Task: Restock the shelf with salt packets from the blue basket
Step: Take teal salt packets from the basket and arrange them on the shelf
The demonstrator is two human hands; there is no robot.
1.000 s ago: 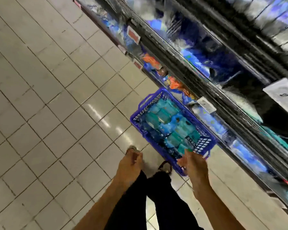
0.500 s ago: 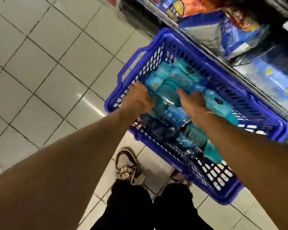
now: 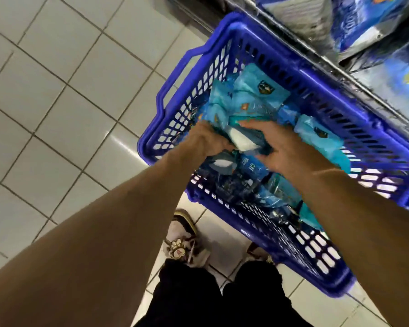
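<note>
Both hands in! Left hand [image 3: 204,143] and right hand [image 3: 273,147] clamped together on one salt packet [image 3: 242,138], fingers curled round its ends, packet just above pile. More teal salt packets [image 3: 261,95] heaped inside blue basket [image 3: 224,43], filling most of it. Basket sat on tiled floor [image 3: 57,90], pressed right against bottom shelf [image 3: 340,55]. Blue bags [image 3: 364,24] on that shelf, blurred. Sandalled foot [image 3: 187,246] just beside basket's near wall.
</note>
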